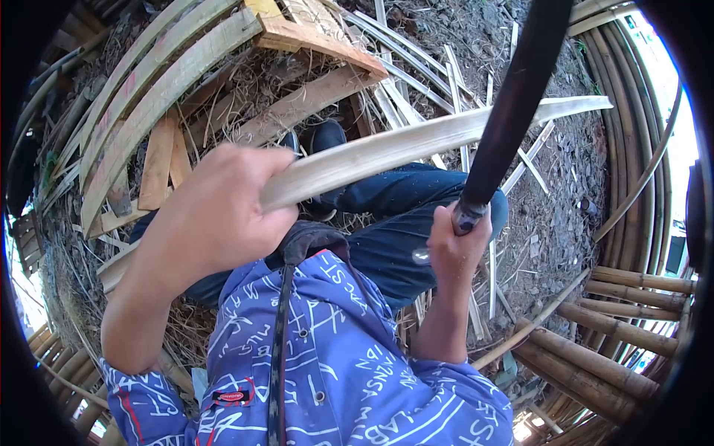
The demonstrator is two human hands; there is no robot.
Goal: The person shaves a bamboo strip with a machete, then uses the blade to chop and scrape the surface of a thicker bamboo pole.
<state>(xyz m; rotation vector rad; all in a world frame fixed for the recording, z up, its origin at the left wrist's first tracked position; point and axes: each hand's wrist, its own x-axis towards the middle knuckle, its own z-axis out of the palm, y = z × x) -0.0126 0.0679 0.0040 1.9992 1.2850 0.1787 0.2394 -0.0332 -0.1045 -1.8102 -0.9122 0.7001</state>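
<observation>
My left hand [234, 197] is closed around a long pale bamboo strip [387, 149], which stretches out across my lap toward the right and narrows at its far end. A shorter end of pale wood shows below my left forearm. My right hand [459, 253] grips the handle of a machete [513, 104]. Its long dark blade points up and away from me, crossing over the strip in this view. Beneath both hands are my legs in dark jeans [394, 223].
At the upper left stands a wooden bench or frame [312, 37] with curved slats [149, 97]. Shavings and thin split strips [532, 171] litter the dirt floor. Bamboo poles [632, 149] line the right side, with thicker bamboo lengths [595, 357] at the lower right.
</observation>
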